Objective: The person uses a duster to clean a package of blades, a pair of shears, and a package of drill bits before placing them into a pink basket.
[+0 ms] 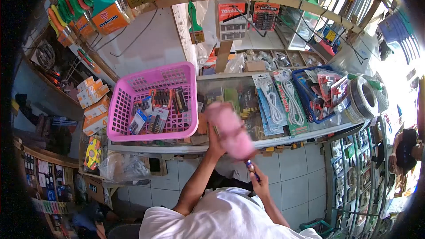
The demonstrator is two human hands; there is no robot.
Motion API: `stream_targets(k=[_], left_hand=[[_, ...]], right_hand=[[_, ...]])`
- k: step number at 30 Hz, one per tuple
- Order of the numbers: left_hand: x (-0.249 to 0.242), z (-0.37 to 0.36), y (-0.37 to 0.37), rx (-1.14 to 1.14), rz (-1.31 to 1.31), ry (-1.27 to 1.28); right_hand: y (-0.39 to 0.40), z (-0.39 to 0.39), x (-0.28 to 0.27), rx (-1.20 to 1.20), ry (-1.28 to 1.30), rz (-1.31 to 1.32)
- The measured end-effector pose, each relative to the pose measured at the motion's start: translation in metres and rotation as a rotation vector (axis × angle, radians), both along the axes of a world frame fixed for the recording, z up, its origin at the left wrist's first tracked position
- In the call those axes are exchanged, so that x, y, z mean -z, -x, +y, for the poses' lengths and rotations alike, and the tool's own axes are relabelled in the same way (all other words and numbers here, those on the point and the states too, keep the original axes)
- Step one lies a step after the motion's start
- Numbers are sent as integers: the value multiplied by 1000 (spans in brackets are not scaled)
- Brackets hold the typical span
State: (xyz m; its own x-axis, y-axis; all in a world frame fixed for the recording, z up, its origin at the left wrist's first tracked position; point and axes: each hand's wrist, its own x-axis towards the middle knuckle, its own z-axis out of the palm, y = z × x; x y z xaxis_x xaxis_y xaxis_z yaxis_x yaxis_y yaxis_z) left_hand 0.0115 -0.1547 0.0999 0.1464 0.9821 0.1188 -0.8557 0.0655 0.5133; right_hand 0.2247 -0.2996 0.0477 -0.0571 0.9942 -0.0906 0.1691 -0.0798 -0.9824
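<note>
My right hand [260, 181] is wrapped round the dark blue and purple handle of a pink fluffy duster [230, 130]. The duster's head is smeared by motion and passes in front of my left hand [214, 141]. That hand is raised above the counter's front edge with its fingers closed; whatever it holds is mostly hidden behind the duster. To the left on the glass counter [274, 140] stands a pink plastic basket [152, 138] with several carded packs [158, 120] in it.
Right of the duster lie packaged white cables [290, 97], a blue basket [303, 92] of packs and wire spools [364, 95]. Brushes [106, 15] and bare hooks hang overhead. Orange boxes [95, 106] are stacked at left. Another person [405, 150] is at the far right.
</note>
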Motion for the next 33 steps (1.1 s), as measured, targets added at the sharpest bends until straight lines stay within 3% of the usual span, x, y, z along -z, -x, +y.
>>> stream_targets(k=[2, 6, 8, 10, 11, 12, 13, 14, 16, 17, 19, 22, 23, 25, 26, 27, 30, 32, 33], left_hand=[[18, 5, 2, 174, -182, 219], [25, 11, 4, 36, -168, 302], [74, 23, 15, 303, -276, 236], [85, 33, 19, 577, -381, 163], [92, 31, 18, 409, -441, 118], [52, 20, 11, 236, -499, 73], [33, 11, 7, 171, -380, 146], [24, 7, 6, 104, -258, 218], [67, 15, 8, 338, -303, 173], [41, 14, 13, 325, -227, 90], [28, 2, 2, -213, 517, -242], [12, -1, 7, -61, 320, -164], [19, 11, 20, 352, -143, 26], [28, 31, 18, 599, -487, 139], [35, 25, 11, 206, 2, -67], [7, 7, 1, -200, 485, -268], [-8, -5, 2, -126, 543, -149], [61, 24, 26, 413, -189, 92], [59, 30, 21, 515, -380, -54]], right_hand=[[-3, 1, -2, -129, -57, -120], [8, 6, 12, 119, -61, 22], [3, 4, 15, 16, -56, -31], [3, 5, 17, -17, -170, -32], [5, 3, 18, 64, -127, 0], [8, 1, 19, 141, -82, 30], [10, -1, 21, 216, -37, 62], [6, -3, 24, 116, -29, 10], [-3, -6, 30, -82, -14, -89], [1, -6, 27, -23, -62, -66], [10, -6, 20, 95, -162, -28], [10, -12, 21, 89, -89, -46], [9, -11, 21, 16, -130, -43], [7, -13, 20, 54, -183, -55], [5, -14, 19, 71, -210, -63], [4, -16, 19, 98, -159, -36], [2, -24, 24, 77, -116, -19], [-9, -26, 30, -64, -225, -106], [-11, -25, 24, -31, -252, -125]])
